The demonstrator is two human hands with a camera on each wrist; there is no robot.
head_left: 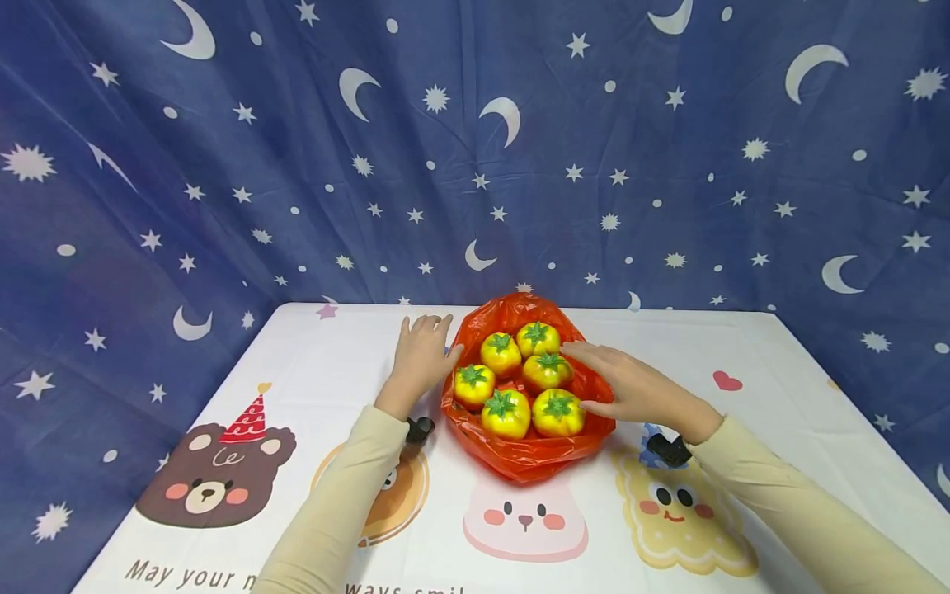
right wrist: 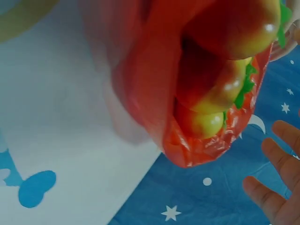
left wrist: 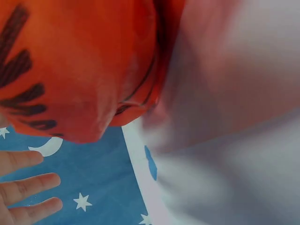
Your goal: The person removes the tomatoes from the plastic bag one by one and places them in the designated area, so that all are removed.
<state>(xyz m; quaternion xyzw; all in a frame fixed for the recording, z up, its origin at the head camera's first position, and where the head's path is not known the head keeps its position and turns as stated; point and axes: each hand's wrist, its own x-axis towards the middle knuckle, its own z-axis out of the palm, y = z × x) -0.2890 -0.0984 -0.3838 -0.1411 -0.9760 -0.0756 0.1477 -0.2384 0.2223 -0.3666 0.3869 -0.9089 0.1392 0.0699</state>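
Cream sleeves [head_left: 326, 511] reach in from the near edge of the desk [head_left: 297, 355], one on each side, each with a black device [head_left: 670, 450] at the wrist. Both hands are wide and grasp nothing. Toward the far edge, midway between the far corners, sits a red plastic bag [head_left: 512, 452], its mouth gaping upward around six yellow fruits [head_left: 506, 417] with green leafy tops. Just outside the bag's left rim is the left hand [head_left: 423, 355], thumb apart from the fingers; whether the thumb meets the plastic, I cannot tell. Over the right rim lies the right hand [head_left: 638, 388], its thumb close to the front right fruit; contact there is unclear. Black marks are printed on the bag's side in the left wrist view.

Along the desk's white cover, a brown bear [head_left: 211, 487] lies toward the left edge, a pink face [head_left: 525, 536] in front of the bag, a yellow scalloped face [head_left: 683, 536] right of that, and a heart [head_left: 726, 380] nearer the right edge. Blue curtain [head_left: 416, 157] with moons and stars hangs beyond the far edge.
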